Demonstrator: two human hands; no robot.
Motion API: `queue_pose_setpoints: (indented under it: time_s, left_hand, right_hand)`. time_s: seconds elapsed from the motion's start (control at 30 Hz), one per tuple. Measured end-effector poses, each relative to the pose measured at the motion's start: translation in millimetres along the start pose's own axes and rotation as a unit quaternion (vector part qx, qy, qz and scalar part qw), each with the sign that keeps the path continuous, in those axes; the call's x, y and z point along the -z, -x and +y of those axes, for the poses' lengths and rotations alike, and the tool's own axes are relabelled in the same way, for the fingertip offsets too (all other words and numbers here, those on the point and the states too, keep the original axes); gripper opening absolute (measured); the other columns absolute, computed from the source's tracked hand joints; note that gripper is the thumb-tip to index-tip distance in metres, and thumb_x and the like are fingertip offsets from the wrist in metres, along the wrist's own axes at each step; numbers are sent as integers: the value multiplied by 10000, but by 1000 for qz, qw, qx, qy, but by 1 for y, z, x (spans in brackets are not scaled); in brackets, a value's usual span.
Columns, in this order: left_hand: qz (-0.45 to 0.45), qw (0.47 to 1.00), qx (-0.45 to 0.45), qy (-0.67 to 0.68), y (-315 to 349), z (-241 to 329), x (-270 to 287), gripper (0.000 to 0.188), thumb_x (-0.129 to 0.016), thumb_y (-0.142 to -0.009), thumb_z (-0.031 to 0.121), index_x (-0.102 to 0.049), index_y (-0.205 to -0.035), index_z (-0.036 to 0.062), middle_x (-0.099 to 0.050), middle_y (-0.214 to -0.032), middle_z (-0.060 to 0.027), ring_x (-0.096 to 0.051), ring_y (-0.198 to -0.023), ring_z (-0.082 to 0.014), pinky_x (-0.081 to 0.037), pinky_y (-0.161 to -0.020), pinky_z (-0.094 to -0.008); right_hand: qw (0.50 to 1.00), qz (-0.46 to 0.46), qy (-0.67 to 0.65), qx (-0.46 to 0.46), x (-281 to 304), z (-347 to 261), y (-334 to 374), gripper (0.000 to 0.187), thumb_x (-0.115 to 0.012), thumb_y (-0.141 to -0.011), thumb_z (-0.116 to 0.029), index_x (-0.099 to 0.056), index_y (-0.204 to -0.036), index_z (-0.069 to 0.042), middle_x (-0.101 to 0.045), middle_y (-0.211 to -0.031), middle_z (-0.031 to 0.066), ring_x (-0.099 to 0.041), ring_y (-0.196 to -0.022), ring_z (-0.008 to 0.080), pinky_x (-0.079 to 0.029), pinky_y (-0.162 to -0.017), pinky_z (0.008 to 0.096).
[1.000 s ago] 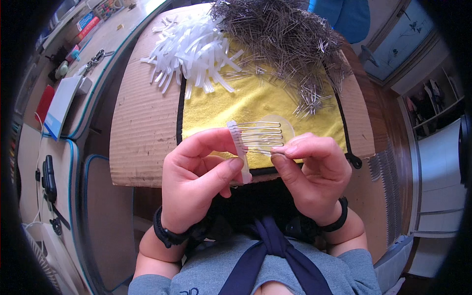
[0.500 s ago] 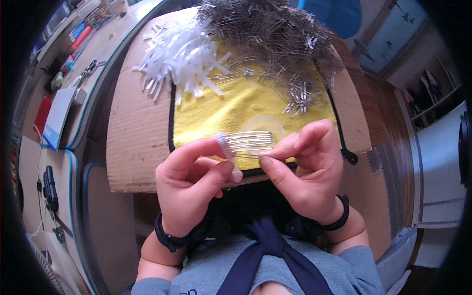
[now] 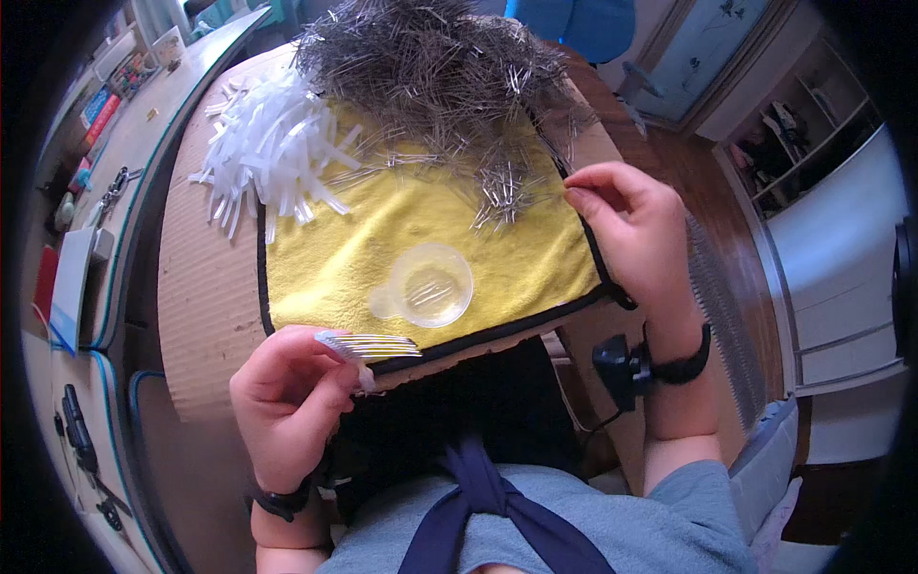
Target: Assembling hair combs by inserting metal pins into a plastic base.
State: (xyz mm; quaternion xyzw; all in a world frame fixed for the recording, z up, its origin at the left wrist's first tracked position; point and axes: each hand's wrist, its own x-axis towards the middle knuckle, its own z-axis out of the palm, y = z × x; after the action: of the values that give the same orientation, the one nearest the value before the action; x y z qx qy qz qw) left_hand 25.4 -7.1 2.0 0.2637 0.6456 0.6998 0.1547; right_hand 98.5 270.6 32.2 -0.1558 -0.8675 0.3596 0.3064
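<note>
Between the thumb and fingers of my left hand (image 3: 282, 407) is a white plastic strip (image 3: 364, 377) with a row of thin metal pins (image 3: 387, 347) standing out of it toward the right. The hand is at the near left edge of a yellow cloth (image 3: 516, 277) with black edging. My right hand (image 3: 639, 239) is beyond the cloth's right edge, thumb and forefinger pinched together. Whether anything is in that pinch cannot be made out. A clear, shallow round dish (image 3: 430, 284) with a tab lies on the cloth between the hands, a few pins visible in it.
A large tangled heap of metal pins (image 3: 421, 67) covers the far part of the cloth, some scattered nearer. To its left lies a pile of white plastic strips (image 3: 263, 153). Brown cardboard (image 3: 196, 316) lies beneath. A desk (image 3: 172, 105) with scissors and boxes stands at left.
My right hand has let go of the pin at the strip and moved right and away, past the cloth's edge. My left hand, still holding the strip, has moved left and nearer. The view has shifted.
</note>
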Motion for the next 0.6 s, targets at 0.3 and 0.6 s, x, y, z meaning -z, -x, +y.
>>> queue_pose_setpoints:
  time_s: [0.3,0.6]
  left_hand:
    - [-50,997,-42,-36,-3,0,3,175,-569,-751,-103,-587,-912,-38,-591,-795,-74,-596,-674,-100,-466,-559,-176]
    - [-99,985,-87,-112,-6,5,5,185,-588,-728,-89,-631,-891,-11,-594,-974,-124,-592,-688,-68,-448,-560,-156]
  right_hand:
    - [991,-97,-84,-42,2,26,-18,118,-602,-760,-20,-624,-867,26,-631,-723,58,-582,-668,90,-459,-621,226]
    - [959,-13,174,224,9,14,-2,103,-643,-711,18,-598,-802,1,-594,-741,88,-581,-672,173,-450,-634,270]
